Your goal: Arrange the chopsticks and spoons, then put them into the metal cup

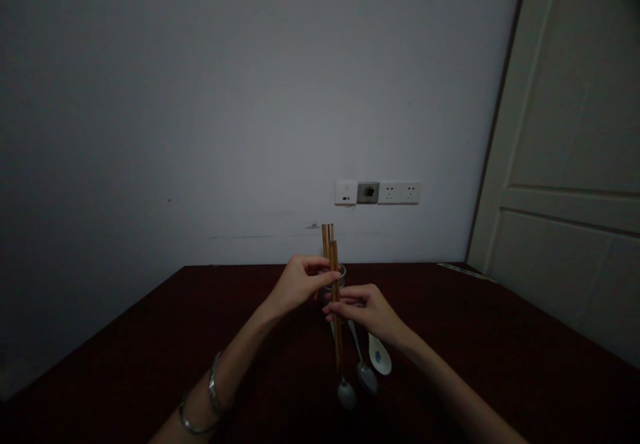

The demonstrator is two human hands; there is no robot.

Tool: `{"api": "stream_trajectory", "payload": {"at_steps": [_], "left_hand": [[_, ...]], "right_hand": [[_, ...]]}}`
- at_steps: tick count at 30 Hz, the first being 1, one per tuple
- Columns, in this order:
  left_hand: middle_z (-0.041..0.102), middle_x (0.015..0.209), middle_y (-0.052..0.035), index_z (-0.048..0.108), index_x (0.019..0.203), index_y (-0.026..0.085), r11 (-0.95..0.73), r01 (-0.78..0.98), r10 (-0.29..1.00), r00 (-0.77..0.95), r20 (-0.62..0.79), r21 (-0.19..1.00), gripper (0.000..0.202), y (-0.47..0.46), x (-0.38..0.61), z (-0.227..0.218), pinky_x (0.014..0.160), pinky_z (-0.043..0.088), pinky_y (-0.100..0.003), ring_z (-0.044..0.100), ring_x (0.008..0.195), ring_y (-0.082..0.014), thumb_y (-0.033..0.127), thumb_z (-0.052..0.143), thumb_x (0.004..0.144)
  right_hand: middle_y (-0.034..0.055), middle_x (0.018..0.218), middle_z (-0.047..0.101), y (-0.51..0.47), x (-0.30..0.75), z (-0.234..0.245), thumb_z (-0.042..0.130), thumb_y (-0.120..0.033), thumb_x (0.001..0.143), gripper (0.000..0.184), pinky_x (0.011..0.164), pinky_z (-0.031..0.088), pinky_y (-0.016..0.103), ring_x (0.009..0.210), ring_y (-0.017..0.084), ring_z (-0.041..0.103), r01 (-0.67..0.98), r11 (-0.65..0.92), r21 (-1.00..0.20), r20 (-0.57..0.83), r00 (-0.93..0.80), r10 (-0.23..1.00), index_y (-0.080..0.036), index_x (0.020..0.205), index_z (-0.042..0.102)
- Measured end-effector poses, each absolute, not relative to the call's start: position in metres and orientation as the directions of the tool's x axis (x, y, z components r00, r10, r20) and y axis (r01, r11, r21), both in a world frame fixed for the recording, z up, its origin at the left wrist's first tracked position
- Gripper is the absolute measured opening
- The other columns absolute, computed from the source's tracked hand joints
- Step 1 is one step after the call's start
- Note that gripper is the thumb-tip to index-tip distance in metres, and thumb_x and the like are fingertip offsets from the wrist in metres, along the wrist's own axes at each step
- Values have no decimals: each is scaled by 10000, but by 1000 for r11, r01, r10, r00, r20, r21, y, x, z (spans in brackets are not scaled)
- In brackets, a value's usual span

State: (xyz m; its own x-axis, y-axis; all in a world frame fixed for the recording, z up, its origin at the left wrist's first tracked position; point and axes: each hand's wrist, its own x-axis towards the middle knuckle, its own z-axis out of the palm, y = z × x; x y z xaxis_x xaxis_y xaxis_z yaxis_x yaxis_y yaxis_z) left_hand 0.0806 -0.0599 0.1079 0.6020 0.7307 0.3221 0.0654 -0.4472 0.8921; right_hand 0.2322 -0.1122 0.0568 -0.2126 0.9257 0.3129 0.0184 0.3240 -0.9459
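Between my two hands a pair of wooden chopsticks (337, 341) is held nearly upright. My left hand (303, 281) pinches them near the upper part, and my right hand (364, 309) grips them lower down. Just behind them stands a round holder (342, 275), partly hidden by my fingers, with more chopsticks (327, 239) rising out of it. Below my right hand lie a metal spoon (367, 379) and a white ceramic spoon (380, 356) with a blue mark. Another metal spoon (346, 395) lies by the chopsticks' lower ends.
A dark red table (240, 337) reaches to the pale wall (240, 111). On the wall is a row of sockets and switches (399, 193). A light door (565, 164) stands at the right. A thin flat strip (466, 272) lies at the table's back right.
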Motion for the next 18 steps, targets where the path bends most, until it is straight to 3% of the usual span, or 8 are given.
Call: {"api": "stream_trajectory", "payload": {"at_steps": [5,10,18], "left_hand": [[612,643,-29,651,821,121,-469,83,730,597,333,879,283,-59,80,105,408,342,-187,458,441,-63,365,585,695],[644,698,-52,659,760,126,-512,92,722,585,370,854,199,-57,80,105,536,430,-219,559,588,-110,300,586,699],[664,746,-58,663,734,122,-523,79,714,585,386,849,160,-59,81,107,652,457,-254,595,683,-135,257,592,687]], "right_hand": [[106,827,687,-108,233,50,657,-383,662,363,715,509,364,728,198,653,15,321,-947,310,-224,924,-110,902,656],[116,799,684,-105,232,46,670,-398,639,401,702,504,373,722,205,652,-17,282,-959,279,-212,936,-100,907,648],[99,799,684,-102,233,43,716,-366,585,403,710,503,351,713,190,649,-37,259,-965,261,-222,940,-98,880,656]]}}
